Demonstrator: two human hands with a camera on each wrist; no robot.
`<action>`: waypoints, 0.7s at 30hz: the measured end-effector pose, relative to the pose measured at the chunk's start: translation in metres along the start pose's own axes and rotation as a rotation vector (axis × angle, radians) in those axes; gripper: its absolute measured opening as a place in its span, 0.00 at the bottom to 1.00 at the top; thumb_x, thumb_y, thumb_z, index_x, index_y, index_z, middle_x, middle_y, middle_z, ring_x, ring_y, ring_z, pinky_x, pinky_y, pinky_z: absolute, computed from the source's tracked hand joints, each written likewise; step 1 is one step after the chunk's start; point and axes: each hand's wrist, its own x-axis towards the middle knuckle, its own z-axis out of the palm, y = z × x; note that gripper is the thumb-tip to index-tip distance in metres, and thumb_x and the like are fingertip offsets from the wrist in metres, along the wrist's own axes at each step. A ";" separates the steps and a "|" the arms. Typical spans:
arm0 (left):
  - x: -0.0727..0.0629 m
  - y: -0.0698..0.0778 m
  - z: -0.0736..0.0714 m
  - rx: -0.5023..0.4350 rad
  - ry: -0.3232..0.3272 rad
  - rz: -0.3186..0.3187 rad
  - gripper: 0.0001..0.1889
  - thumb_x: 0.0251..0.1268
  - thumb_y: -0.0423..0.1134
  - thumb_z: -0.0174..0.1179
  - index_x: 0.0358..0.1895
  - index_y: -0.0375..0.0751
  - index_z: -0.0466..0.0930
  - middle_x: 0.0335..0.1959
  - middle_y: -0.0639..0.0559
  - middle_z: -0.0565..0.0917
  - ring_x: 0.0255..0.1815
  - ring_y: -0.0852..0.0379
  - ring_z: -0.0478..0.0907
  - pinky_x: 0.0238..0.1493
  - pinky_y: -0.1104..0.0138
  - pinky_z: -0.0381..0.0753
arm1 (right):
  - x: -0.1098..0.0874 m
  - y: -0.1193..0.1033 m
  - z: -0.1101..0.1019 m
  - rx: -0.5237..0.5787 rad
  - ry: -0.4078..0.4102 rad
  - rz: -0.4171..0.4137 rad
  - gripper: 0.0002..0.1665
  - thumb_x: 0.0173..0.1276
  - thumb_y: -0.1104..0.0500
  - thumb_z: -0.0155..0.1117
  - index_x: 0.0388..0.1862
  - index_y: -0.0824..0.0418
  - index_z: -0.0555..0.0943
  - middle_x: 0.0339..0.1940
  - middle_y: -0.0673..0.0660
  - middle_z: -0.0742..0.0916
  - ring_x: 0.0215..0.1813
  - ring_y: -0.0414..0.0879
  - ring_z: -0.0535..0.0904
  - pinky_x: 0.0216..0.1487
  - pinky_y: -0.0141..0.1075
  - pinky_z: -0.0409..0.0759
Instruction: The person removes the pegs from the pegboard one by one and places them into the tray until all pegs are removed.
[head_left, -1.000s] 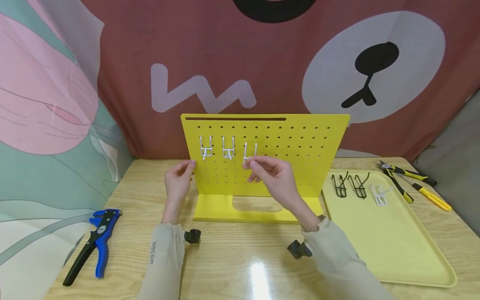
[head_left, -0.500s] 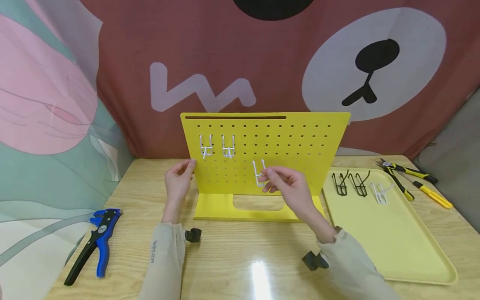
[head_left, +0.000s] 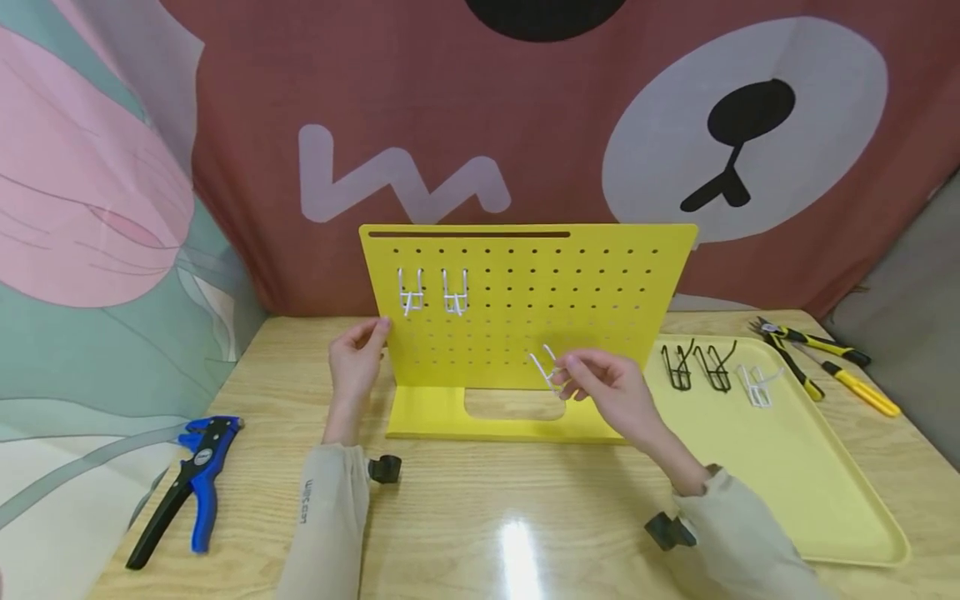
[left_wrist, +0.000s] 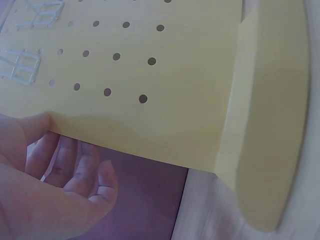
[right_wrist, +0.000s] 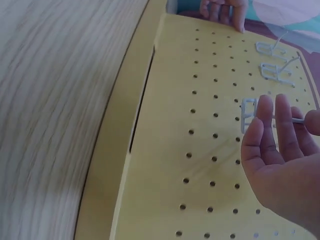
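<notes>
Left hand: we see the left hand (head_left: 357,354) pinching the board (head_left: 522,297) at its left edge, thumb in front, fingers behind; probably steadies it.
Right hand: the right hand (head_left: 611,387) grasps the held hook (right_wrist: 243,117) between thumb and fingers, prong ends sticking up clear; we guess that leaves them free for holes.
Held hook: low in front of the board, right of middle; we can't tell if it touches.
Hung hooks: hung hooks (head_left: 411,294) sit side by side, upper left of the board, probably held by their prongs.
Tray: tray (head_left: 780,483) right of the board, likely for easy reach.
Tools: stripper (head_left: 204,467) far left, pliers (head_left: 783,336) and yellow tool (head_left: 861,389) far right; we'd say parked aside.
White count: four; two hung, one held, one white spare (head_left: 756,388) in tray.
Black count: two black hooks (head_left: 681,386), both in tray.
Other count: one board, one tray, three tools.
</notes>
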 end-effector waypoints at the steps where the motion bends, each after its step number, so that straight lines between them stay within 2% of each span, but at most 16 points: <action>1: 0.000 0.000 0.000 -0.002 0.002 0.001 0.18 0.67 0.46 0.61 0.48 0.34 0.83 0.40 0.47 0.83 0.39 0.57 0.76 0.36 0.72 0.77 | -0.001 0.001 -0.003 -0.017 -0.007 -0.005 0.14 0.75 0.63 0.53 0.45 0.76 0.79 0.33 0.66 0.86 0.30 0.46 0.84 0.31 0.34 0.81; 8: 0.000 0.001 0.000 -0.001 0.000 0.005 0.18 0.66 0.46 0.61 0.48 0.34 0.83 0.40 0.47 0.83 0.40 0.55 0.77 0.34 0.74 0.76 | -0.012 0.010 -0.027 -0.081 -0.023 -0.021 0.12 0.74 0.65 0.53 0.43 0.73 0.80 0.30 0.62 0.87 0.29 0.48 0.83 0.30 0.34 0.81; 15: 0.001 0.000 0.001 -0.009 0.021 0.026 0.16 0.65 0.45 0.62 0.47 0.34 0.84 0.37 0.48 0.84 0.39 0.52 0.78 0.33 0.74 0.76 | -0.026 0.019 -0.052 -0.141 -0.001 0.009 0.11 0.74 0.64 0.53 0.43 0.71 0.80 0.28 0.58 0.87 0.29 0.48 0.84 0.30 0.34 0.80; 21: 0.001 -0.001 0.000 0.001 0.013 0.014 0.17 0.66 0.46 0.62 0.48 0.35 0.84 0.41 0.47 0.84 0.39 0.55 0.77 0.34 0.74 0.76 | -0.038 0.027 -0.072 -0.180 -0.019 0.022 0.11 0.75 0.65 0.52 0.44 0.71 0.80 0.29 0.59 0.86 0.29 0.47 0.83 0.29 0.35 0.80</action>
